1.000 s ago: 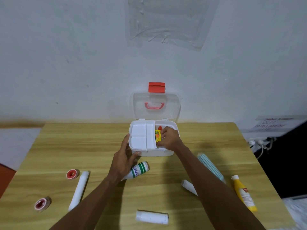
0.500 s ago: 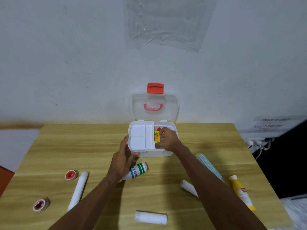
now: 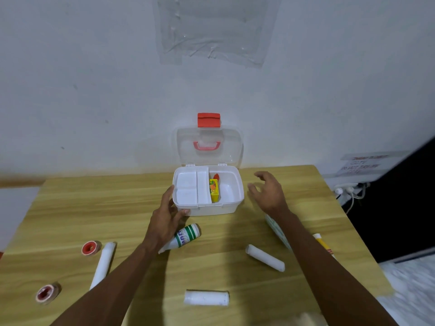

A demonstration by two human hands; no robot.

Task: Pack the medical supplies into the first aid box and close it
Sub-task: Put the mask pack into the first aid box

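The right hand point(image 3: 268, 192) has left the box point(image 3: 231, 207), fingers spread and empty, leaving the packet point(image 3: 214, 190) inside, while the left hand point(image 3: 166, 217) grips the box's corner; another supply likely follows.

A white first aid box point(image 3: 211, 208) is seen at centre, its clear lid point(image 3: 209, 158) raised, a yellow packet point(image 3: 214, 191) stood inside. White rolls point(image 3: 206, 297), tape rings point(image 3: 90, 248) and a green-striped bottle point(image 3: 186, 237) are scattered below.

One head-worn view — looking forward and down, close over the table point(image 3: 70, 208) toward the wall point(image 3: 94, 78).
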